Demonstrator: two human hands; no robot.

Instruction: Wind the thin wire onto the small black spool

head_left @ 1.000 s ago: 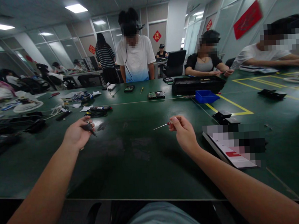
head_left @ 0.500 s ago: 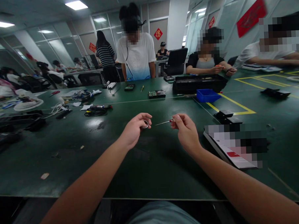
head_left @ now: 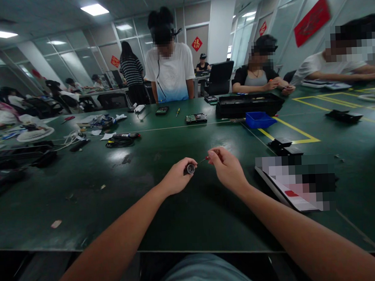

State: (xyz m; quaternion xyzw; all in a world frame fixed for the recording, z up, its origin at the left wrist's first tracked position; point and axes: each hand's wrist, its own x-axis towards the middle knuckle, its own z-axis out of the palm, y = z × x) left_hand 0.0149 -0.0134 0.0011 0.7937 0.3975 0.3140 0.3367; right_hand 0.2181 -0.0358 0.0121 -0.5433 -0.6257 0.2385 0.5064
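Note:
My left hand (head_left: pixel 177 177) is closed around a small dark round part (head_left: pixel 190 169), whose open end with a silvery rim faces me. Its exact kind I cannot make out. Between the fingertips of my right hand (head_left: pixel 227 165) is a thin screwdriver (head_left: pixel 206 158) with a reddish handle, mostly covered by the fingers. The slim shaft points left toward the round part; whether the tip touches it I cannot tell. Both hands are above the green tabletop (head_left: pixel 191 223).
To the right lie a white booklet (head_left: pixel 289 194), black brackets (head_left: pixel 285 148) and a blue bin (head_left: pixel 259 120). Ahead are a circuit-board device (head_left: pixel 196 118) and a long black housing (head_left: pixel 249 105). Black cables (head_left: pixel 122 140) lie at left. A person in a white shirt (head_left: pixel 170 71) stands opposite.
My left hand has lowered and turned, so the round part's open end now faces me. My right hand has moved slightly left and down, bringing the screwdriver closer to it.

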